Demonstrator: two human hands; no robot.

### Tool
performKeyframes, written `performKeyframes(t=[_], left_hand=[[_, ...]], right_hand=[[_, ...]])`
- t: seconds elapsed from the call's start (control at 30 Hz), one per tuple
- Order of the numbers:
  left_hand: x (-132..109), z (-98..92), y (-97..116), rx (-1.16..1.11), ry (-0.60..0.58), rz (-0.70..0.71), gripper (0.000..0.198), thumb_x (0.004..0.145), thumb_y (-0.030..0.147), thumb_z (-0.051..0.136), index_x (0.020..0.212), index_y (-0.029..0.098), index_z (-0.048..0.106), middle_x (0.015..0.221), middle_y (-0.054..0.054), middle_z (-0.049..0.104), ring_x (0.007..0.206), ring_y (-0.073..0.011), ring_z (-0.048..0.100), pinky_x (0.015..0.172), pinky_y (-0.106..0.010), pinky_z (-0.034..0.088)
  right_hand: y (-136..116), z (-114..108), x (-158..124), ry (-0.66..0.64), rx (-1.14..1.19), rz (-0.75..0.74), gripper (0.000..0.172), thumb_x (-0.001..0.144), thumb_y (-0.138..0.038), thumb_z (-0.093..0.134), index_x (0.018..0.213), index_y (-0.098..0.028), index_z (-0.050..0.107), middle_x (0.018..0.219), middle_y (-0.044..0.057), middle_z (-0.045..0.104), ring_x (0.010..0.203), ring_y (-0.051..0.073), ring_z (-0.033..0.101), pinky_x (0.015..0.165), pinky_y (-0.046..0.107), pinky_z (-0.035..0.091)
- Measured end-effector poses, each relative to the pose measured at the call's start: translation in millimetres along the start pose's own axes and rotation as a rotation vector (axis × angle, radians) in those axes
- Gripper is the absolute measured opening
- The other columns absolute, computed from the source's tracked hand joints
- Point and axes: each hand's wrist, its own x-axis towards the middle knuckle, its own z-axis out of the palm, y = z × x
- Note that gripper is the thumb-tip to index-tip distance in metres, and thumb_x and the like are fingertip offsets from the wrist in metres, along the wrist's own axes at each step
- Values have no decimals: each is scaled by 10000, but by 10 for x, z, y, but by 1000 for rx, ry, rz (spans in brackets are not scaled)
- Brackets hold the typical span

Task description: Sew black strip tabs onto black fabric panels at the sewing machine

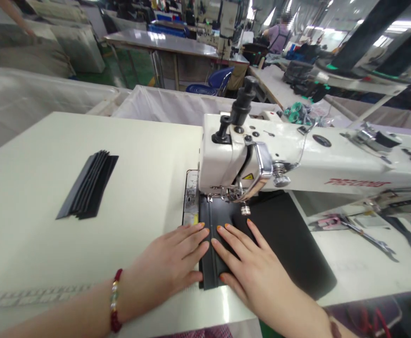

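Black sheet material lies under the head of a white sewing machine, its larger part spreading to the right. A narrow black strip with a lengthwise seam or fold runs from the presser foot toward me. My left hand rests on the strip's left side, fingers stretched out. Flat on the right side of the seam lies my right hand, its fingers spread. Both sets of fingertips are just in front of the needle area. What lies beneath the palms is hidden.
A fanned stack of black strips lies on the left of the white table. Scissors or snips with pink handles and a metal tool lie at right. A measuring scale runs along the front edge. Cloth-lined bins stand behind.
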Motion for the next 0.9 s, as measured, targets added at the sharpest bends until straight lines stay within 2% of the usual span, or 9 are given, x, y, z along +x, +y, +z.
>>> performKeyframes(t=[0.13, 0.33, 0.43, 0.6, 0.73, 0.9], left_hand=[[-81, 33, 121, 48, 21, 19, 291, 919, 237, 529, 1162, 81, 561, 1306, -167, 545, 1250, -277, 482, 999, -434, 481], [-146, 87, 150, 45, 89, 14, 299, 945, 216, 474, 1199, 75, 548, 1316, -175, 537, 1271, -253, 465, 983, -385, 499], [-202, 110, 155, 14, 68, 8, 343, 943, 253, 498, 1244, 91, 522, 1383, -185, 468, 1300, -263, 431, 994, -402, 490], [-264, 114, 146, -20, -27, 13, 524, 900, 385, 582, 1324, 107, 447, 1465, -200, 343, 1363, -290, 324, 1040, -458, 437], [-244, 85, 155, -8, -56, 20, 535, 896, 411, 583, 1310, 94, 462, 1427, -194, 405, 1363, -289, 322, 1063, -469, 408], [-229, 63, 181, 24, -20, 14, 500, 911, 397, 564, 1291, 79, 489, 1390, -184, 459, 1340, -277, 365, 1055, -434, 427]], right_hand=[[-57, -3, -122, -18, 4, 1, 464, 935, -368, 486, 1383, -260, 436, 1464, 54, 399, 1357, 227, 328, 1149, 545, 125], [-61, -33, -134, 4, 25, 11, 493, 916, -384, 523, 1387, -270, 431, 1461, 50, 402, 1362, 225, 315, 1153, 521, 135], [-59, -32, -143, 12, 39, 10, 496, 921, -397, 515, 1390, -261, 427, 1457, 57, 406, 1367, 229, 303, 1154, 521, 123], [-52, -15, -158, 13, 50, 1, 483, 937, -394, 488, 1393, -250, 419, 1468, 58, 389, 1375, 223, 285, 1157, 520, 79], [-49, 1, -160, 10, 47, -4, 481, 938, -392, 488, 1392, -250, 420, 1474, 59, 380, 1377, 224, 281, 1156, 520, 76], [-51, 4, -156, 15, 50, -11, 479, 941, -389, 483, 1394, -251, 416, 1478, 64, 372, 1378, 229, 276, 1153, 525, 79]])
